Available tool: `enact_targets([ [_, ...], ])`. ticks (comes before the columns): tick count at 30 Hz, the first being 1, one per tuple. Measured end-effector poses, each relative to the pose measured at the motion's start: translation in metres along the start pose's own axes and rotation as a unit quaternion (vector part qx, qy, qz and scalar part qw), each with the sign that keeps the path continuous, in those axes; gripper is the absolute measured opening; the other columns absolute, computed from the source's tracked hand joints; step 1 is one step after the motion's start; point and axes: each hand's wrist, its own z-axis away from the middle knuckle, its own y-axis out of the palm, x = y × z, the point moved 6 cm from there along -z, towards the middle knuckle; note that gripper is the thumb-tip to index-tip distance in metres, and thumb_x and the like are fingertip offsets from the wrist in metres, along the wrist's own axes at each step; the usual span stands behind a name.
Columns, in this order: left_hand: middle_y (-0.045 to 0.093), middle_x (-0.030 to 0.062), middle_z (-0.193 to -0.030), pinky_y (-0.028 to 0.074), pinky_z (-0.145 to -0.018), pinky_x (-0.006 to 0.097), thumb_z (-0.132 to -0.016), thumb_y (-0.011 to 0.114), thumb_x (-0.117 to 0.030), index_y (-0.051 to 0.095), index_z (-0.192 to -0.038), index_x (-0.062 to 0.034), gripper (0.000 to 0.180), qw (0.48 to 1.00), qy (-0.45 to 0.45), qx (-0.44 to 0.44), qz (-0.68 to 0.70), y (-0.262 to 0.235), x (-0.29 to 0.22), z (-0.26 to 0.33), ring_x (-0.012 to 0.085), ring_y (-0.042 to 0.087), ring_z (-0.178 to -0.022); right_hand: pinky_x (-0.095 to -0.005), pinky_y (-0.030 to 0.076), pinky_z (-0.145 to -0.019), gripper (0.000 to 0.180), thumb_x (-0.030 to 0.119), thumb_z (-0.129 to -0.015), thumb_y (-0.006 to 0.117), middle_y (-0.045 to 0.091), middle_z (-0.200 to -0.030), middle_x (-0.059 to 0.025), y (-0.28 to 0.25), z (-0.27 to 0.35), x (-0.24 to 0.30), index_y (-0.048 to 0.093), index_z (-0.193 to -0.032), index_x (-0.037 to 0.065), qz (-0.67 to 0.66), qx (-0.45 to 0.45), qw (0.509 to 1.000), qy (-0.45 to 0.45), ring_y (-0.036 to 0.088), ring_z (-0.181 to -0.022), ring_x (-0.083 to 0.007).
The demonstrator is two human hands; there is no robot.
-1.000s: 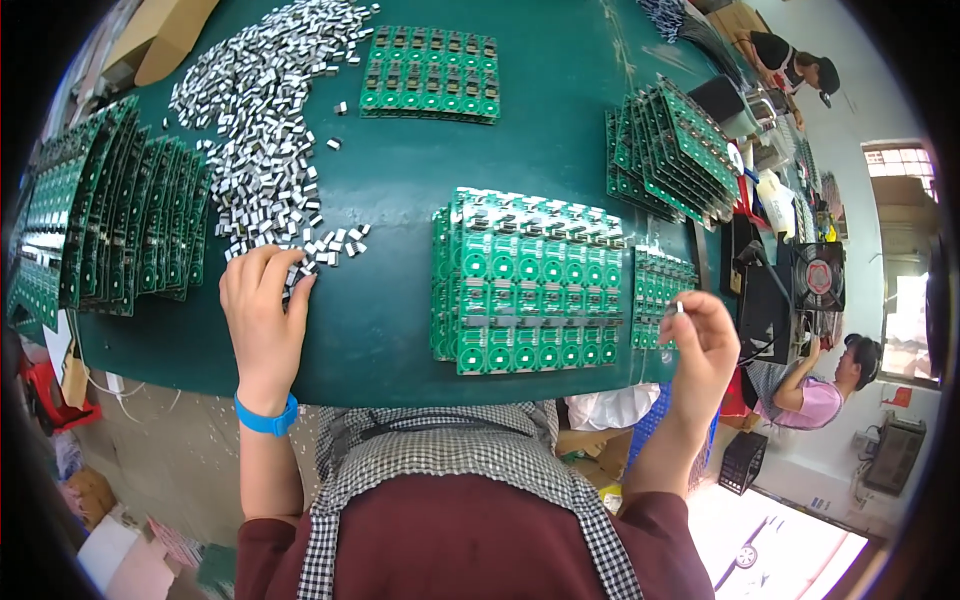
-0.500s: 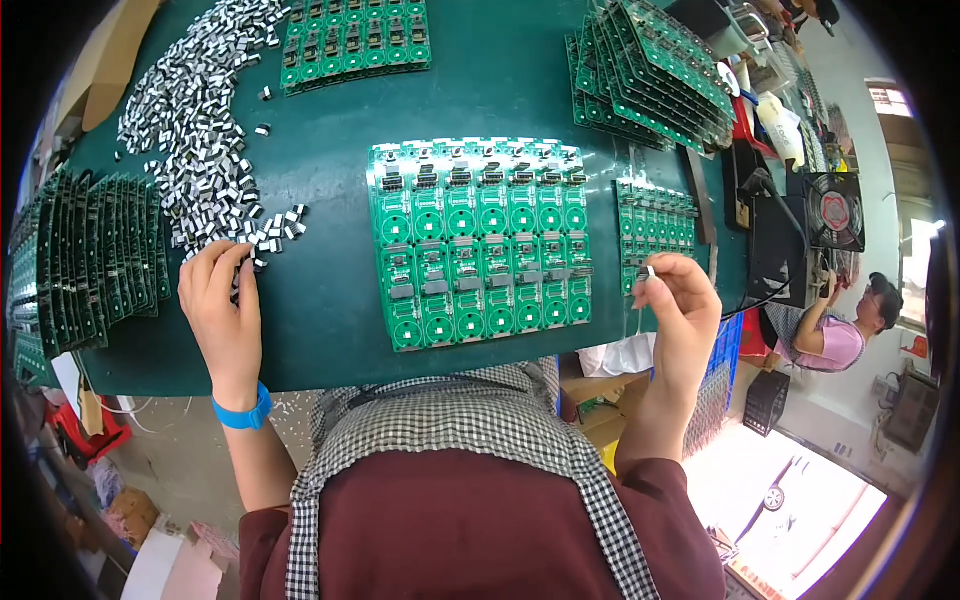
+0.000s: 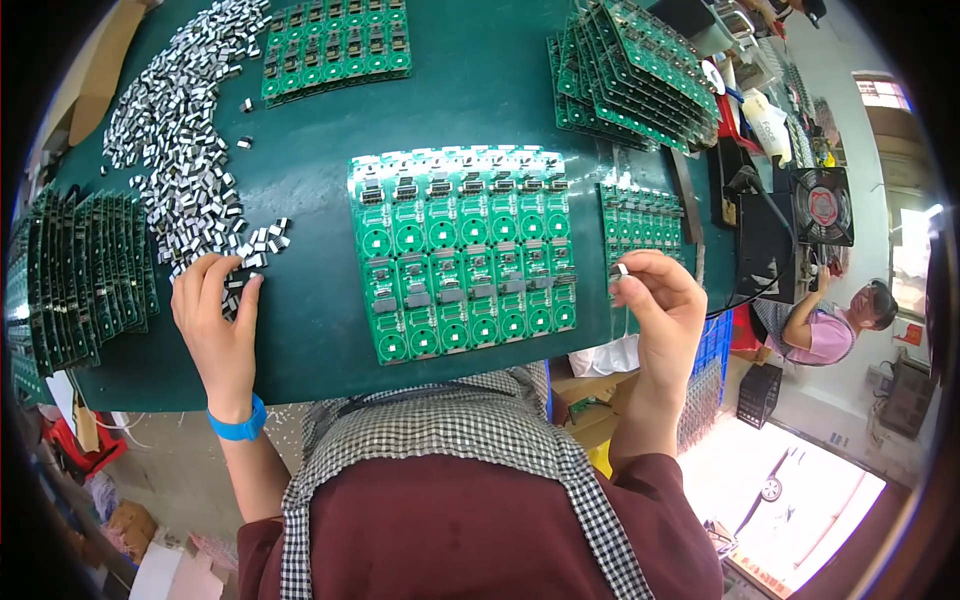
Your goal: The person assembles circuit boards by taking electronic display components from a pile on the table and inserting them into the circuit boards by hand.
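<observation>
My left hand [image 3: 215,325] rests on the dark green table [image 3: 300,330], its fingertips on the near end of a long pile of small silver metal parts [image 3: 185,160]. My right hand [image 3: 660,310] is raised at the table's right front edge and pinches one small silver part [image 3: 622,269] between thumb and forefinger. Between my hands lies a green circuit board panel [image 3: 465,250] with rows of small boards, several fitted with silver parts. A narrower green panel [image 3: 642,222] lies just beyond my right hand.
Green boards stand stacked on edge at the left [image 3: 75,275] and lie fanned at the back right [image 3: 635,75]. Another flat panel [image 3: 335,45] lies at the back. A black fan [image 3: 822,207] sits at the right. A seated person [image 3: 835,320] is beyond it.
The view has shifted, so the panel sits more central. My right hand has risen a little toward the narrow panel with the part. My left hand stays at the pile's end.
</observation>
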Motion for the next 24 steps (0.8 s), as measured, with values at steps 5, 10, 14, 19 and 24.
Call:
enact_targets([
  [5,0.057,0.0082,-0.101,0.039,-0.086,0.038,-0.073,0.073,-0.008,0.062,-0.09,-0.0047,0.021,1.0,0.013,0.019,0.02,0.003,0.0,0.001,0.0265,0.052,-0.095,-0.0233,0.051,-0.072,0.022,-0.009,-0.078,0.067,0.064,-0.097,-0.0086,0.034,-0.022,0.028,0.066,-0.099,-0.004,0.086,0.04,0.993,-0.074,0.064,-0.082,-0.0141],
  [10,0.055,0.0074,-0.104,0.039,-0.086,0.038,-0.071,0.074,-0.008,0.063,-0.087,-0.0055,0.02,0.999,0.0,0.023,0.028,0.004,0.0,0.006,0.0262,0.051,-0.094,-0.0283,0.051,-0.067,0.02,-0.007,-0.073,0.07,0.065,-0.088,-0.0097,0.121,-0.043,0.069,0.067,-0.092,0.0,0.28,0.207,0.878,-0.328,0.064,-0.079,-0.0193],
  [14,0.056,0.0075,-0.107,0.038,-0.089,0.039,-0.071,0.074,-0.008,0.064,-0.088,-0.006,0.02,0.999,-0.007,0.024,0.034,0.004,0.002,0.009,0.0268,0.051,-0.1,-0.032,0.051,-0.064,0.016,-0.001,-0.074,0.071,0.063,-0.084,-0.0093,0.16,-0.047,0.064,0.067,-0.088,0.002,0.32,0.233,0.83,-0.393,0.064,-0.075,-0.0246],
  [19,0.057,0.0078,-0.11,0.036,-0.093,0.041,-0.072,0.072,-0.006,0.066,-0.09,-0.0066,0.019,0.999,-0.004,0.018,0.033,0.002,0.002,0.012,0.0276,0.05,-0.106,-0.0342,0.051,-0.064,0.018,0.0,-0.073,0.069,0.062,-0.085,-0.0088,0.175,-0.047,0.056,0.066,-0.09,0.004,0.352,0.245,0.799,-0.422,0.063,-0.075,-0.0265],
  [24,0.057,0.0078,-0.111,0.036,-0.094,0.042,-0.072,0.071,-0.005,0.066,-0.09,-0.0067,0.018,0.999,-0.005,0.02,0.05,0.004,0.005,0.012,0.0282,0.049,-0.107,-0.032,0.051,-0.061,0.018,-0.001,-0.071,0.071,0.064,-0.084,-0.0085,0.178,-0.042,0.056,0.068,-0.089,0.003,0.374,0.23,0.78,-0.446,0.064,-0.074,-0.0245],
])
